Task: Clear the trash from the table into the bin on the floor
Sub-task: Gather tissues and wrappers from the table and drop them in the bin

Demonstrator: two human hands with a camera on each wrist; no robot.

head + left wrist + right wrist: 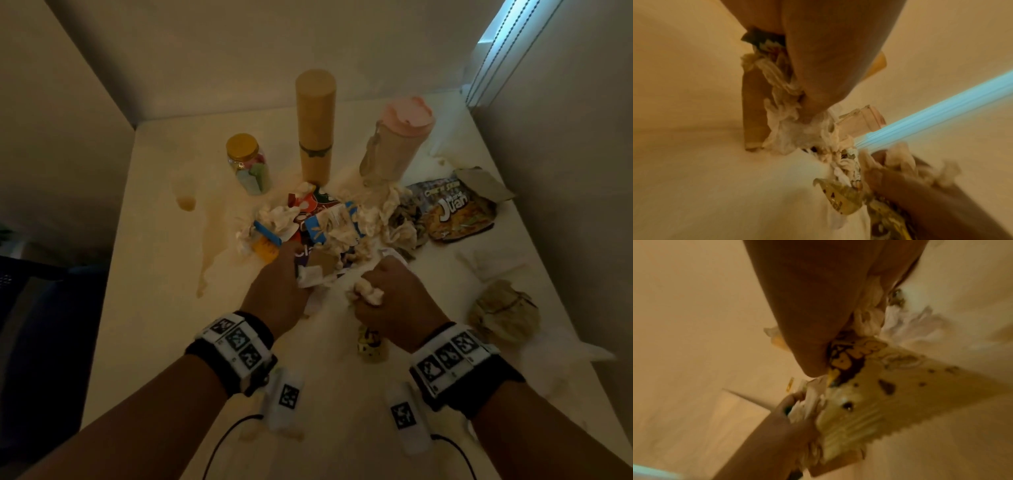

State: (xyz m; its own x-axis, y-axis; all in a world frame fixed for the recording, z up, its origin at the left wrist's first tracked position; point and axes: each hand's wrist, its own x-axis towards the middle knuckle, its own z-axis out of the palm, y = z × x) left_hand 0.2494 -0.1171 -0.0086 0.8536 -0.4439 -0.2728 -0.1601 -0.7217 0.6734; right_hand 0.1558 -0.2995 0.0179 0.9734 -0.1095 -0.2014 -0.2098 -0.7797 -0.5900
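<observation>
— Where does the trash lie from the hands?

— The main trash heap sits mid-bench, straight ahead of both hands and touching the left hand, which is at its near edge. That hand's fingers are curled round a bundle of torn card and tissue drawn off the heap. The right hand is just beside it, a little nearer the body, fist closed on a wad of tissue with a yellow spotted wrapper hanging below.

— So which hand is better placed for more?

— The left, I'd judge — but both look full. The bin is not in any view, so the move that counts is outward, off the bench and down to the floor.

— And what stays behind?

— A chip bag lies to the right of the heap, long axis slanting away toward the far right; a crumpled brown paper ball sits to the right of the right hand, near the bench edge.

— Any writing?

— The chip bag reads "Juan" in large letters; the smaller line above is too blurred. The card by the left hand shows "cla", the rest hidden. The yellow wrapper's bubble lettering I cannot make out.

— Things that aren't trash?

— A tall tan cylinder, a gold-lidded jar and a pink-lidded tumbler stand upright behind the heap.
</observation>
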